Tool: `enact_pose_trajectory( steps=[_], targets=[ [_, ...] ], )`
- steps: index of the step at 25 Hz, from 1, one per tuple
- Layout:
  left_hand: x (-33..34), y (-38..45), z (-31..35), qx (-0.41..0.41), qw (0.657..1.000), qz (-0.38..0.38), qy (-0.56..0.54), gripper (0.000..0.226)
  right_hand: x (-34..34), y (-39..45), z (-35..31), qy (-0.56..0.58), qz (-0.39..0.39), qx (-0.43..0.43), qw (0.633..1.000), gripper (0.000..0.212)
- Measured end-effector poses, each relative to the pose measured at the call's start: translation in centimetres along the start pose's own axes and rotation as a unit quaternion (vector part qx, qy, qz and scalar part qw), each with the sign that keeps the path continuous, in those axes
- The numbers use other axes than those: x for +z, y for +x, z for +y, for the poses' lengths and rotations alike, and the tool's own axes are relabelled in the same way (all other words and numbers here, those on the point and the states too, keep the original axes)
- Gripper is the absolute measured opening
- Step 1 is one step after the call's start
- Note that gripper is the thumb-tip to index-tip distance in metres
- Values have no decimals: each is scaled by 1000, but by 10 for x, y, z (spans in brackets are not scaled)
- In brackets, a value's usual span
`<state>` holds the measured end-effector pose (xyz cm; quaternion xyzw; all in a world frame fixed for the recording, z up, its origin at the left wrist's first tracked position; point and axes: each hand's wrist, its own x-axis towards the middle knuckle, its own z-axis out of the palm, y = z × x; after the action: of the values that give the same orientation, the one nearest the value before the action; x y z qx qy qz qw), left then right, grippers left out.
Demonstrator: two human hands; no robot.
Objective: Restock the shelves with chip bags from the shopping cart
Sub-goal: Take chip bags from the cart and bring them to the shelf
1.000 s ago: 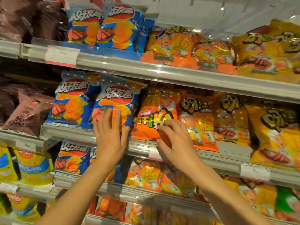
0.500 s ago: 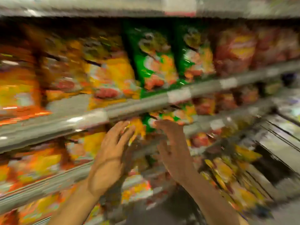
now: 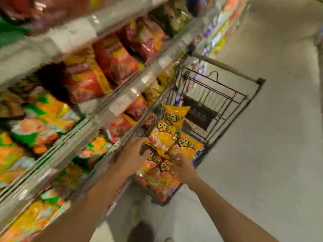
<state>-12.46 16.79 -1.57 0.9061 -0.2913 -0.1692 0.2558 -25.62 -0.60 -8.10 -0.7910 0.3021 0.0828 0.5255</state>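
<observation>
A black wire shopping cart (image 3: 227, 95) stands by the shelves, and several yellow and orange chip bags are piled in its near end. Both my hands reach into that pile. My left hand (image 3: 132, 154) lies against the left edge of a yellow chip bag (image 3: 163, 138); blur hides whether its fingers close on it. My right hand (image 3: 182, 167) has its fingers curled on the lower right edge of the same bag. More orange chip bags (image 3: 157, 179) lie under my hands.
Shelves (image 3: 122, 102) full of red, orange and green snack bags run along the left, close beside the cart. Pale aisle floor (image 3: 271, 154) stretches to the right. My shoe (image 3: 141, 231) shows at the bottom.
I have turned from the shelf down to the cart. Both hands left the shelved bags and now reach into the cart's chip bags.
</observation>
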Motion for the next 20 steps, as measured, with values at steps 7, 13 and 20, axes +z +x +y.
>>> enact_pose_trajectory(
  steps=[7, 13, 20],
  targets=[
    [90, 187, -37, -100, 985, -139, 5, 58, 17, 99, 57, 102, 20, 249, 963, 66],
    [185, 269, -84, -197, 966, -153, 71, 86, 19, 204, 111, 191, 202, 403, 872, 72],
    [214, 281, -110, -249, 953, -164, 48, 106, 31, 240, 143, 276, 268, 484, 786, 85]
  ],
)
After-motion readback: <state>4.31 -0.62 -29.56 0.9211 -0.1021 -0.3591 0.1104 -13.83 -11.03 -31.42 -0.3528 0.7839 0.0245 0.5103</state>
